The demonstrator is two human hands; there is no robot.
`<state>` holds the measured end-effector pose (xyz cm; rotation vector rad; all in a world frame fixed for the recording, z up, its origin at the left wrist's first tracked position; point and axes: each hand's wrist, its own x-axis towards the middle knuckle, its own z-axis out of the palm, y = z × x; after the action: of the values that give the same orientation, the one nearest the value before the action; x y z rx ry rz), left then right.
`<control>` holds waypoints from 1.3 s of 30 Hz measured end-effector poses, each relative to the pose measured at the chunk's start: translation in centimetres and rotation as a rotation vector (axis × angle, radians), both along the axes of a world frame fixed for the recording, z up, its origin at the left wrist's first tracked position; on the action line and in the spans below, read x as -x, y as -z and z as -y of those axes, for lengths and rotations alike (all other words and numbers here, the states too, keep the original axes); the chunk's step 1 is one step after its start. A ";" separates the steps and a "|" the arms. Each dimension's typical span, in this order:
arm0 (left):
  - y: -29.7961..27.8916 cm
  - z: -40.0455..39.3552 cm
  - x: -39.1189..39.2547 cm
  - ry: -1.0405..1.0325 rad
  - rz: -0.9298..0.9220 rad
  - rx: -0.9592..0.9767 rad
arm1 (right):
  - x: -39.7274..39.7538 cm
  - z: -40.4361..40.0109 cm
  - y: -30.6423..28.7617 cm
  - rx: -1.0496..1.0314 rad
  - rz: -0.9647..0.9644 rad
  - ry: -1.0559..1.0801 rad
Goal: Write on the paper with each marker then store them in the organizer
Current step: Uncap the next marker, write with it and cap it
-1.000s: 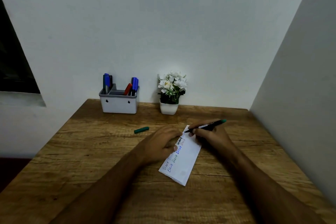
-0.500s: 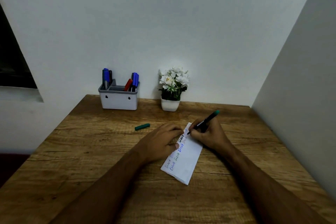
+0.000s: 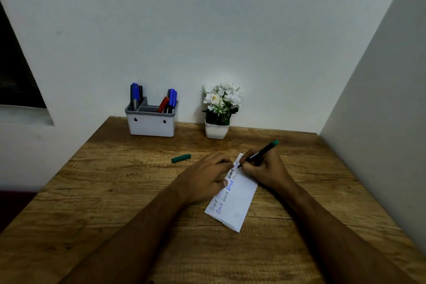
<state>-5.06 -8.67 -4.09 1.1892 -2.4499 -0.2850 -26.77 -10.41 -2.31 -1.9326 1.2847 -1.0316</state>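
A folded white paper (image 3: 237, 203) with several handwritten words lies on the wooden table (image 3: 115, 191). My right hand (image 3: 265, 169) grips a green-ended marker (image 3: 265, 150), its tip touching the paper's far end. My left hand (image 3: 205, 177) lies flat on the paper's left edge, fingers spread, pinning it down. The marker's green cap (image 3: 181, 158) lies loose on the table to the left of my hands. At the back stands a grey-white organizer (image 3: 151, 125) holding blue, black and red markers (image 3: 170, 100).
A white pot of white flowers (image 3: 219, 110) stands to the right of the organizer, against the back wall. A side wall (image 3: 380, 122) runs along the table's right edge. The table's left edge drops off to a dark floor.
My right hand has tilted the marker from nearly flat to steep and set its tip on the paper's far end. The left hand has stayed on the paper.
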 end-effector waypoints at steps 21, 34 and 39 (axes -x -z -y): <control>0.1 0.0 0.0 0.001 0.003 -0.002 | 0.1 0.6 0.4 0.036 -0.006 0.053; -0.1 -0.1 0.1 0.009 -0.004 -0.005 | 0.1 0.7 0.7 0.033 0.005 0.117; -0.1 -0.1 0.0 0.003 0.000 0.001 | 0.1 0.9 0.8 0.023 -0.001 0.117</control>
<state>-5.07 -8.54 -3.97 1.1850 -2.4517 -0.2849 -26.90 -11.29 -3.10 -1.8934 1.4067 -1.1077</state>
